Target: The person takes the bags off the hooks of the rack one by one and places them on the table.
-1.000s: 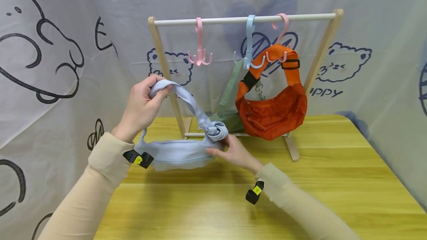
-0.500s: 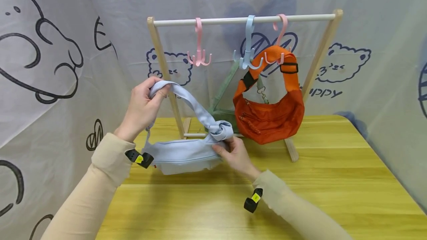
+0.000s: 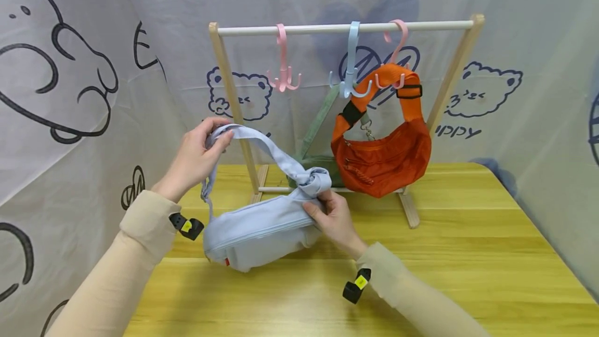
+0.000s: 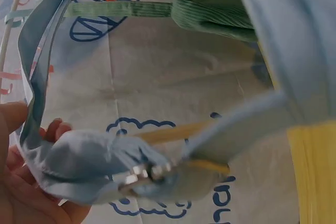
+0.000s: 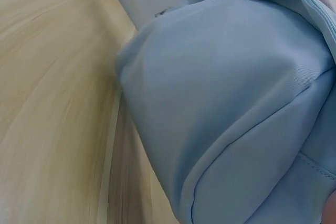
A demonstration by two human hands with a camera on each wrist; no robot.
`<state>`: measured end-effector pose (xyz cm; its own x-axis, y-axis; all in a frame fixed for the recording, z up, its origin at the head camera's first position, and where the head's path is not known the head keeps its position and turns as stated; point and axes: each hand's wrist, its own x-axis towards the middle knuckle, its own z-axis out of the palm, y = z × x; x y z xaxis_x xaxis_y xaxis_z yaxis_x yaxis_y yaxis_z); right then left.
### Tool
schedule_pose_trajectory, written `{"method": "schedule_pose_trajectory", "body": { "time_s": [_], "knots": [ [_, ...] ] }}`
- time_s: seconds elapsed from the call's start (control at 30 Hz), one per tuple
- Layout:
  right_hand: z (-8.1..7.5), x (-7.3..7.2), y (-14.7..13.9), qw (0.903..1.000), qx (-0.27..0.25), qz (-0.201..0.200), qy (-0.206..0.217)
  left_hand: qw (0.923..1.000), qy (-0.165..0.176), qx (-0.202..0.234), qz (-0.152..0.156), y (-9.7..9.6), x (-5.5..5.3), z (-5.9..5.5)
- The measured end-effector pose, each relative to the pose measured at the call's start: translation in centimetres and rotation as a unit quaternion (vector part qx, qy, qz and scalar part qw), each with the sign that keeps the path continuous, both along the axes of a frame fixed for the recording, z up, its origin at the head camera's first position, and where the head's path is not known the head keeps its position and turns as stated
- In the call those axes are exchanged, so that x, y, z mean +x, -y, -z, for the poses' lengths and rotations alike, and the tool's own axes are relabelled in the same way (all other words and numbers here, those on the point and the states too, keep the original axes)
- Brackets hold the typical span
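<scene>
Over the table a pale blue shoulder bag (image 3: 259,230) hangs between both hands, its left end tilted down and a small red tag on that side. My left hand (image 3: 189,160) grips the top of its strap (image 3: 273,152), which loops across to a knot (image 3: 316,181) at the bag's right end. Just under that knot, my right hand (image 3: 338,221) pinches the bag's corner, thumb in front and the other fingers partly hidden behind. In the left wrist view a metal buckle (image 4: 144,174) shows on the strap. The right wrist view is mostly filled by the bag's side (image 5: 226,87).
Behind the bag stands a rack with a white bar (image 3: 318,29) and wooden legs. It carries a left pink hook (image 3: 283,61), a blue hook (image 3: 349,61) and a right pink hook (image 3: 400,40). An orange bag (image 3: 381,163) and a green bag (image 3: 323,165) hang there.
The pale blue bag's left end has dropped and swung nearer, showing more of its front. My left hand has lowered slightly with the strap; my right hand has shifted slightly right and down.
</scene>
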<state>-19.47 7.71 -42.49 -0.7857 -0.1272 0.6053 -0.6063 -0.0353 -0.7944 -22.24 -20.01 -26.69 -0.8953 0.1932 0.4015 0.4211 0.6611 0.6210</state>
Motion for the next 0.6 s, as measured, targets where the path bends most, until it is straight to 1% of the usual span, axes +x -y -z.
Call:
{"method": "schedule_pose_trajectory", "body": {
  "time_s": [0.17,0.4,0.6],
  "knots": [
    [-0.1,0.2,-0.1,0.9999,-0.016,0.001,0.003,0.9992,0.024,-0.033,0.003,1.2,0.2,1.1],
    [-0.3,0.2,-0.1,0.9995,-0.028,0.004,0.013,0.9967,0.069,-0.042,0.008,2.7,0.7,3.2],
    [-0.5,0.2,0.0,0.9993,-0.035,0.001,0.013,0.9955,0.077,-0.055,0.010,3.6,1.3,5.2]
  ]
}}
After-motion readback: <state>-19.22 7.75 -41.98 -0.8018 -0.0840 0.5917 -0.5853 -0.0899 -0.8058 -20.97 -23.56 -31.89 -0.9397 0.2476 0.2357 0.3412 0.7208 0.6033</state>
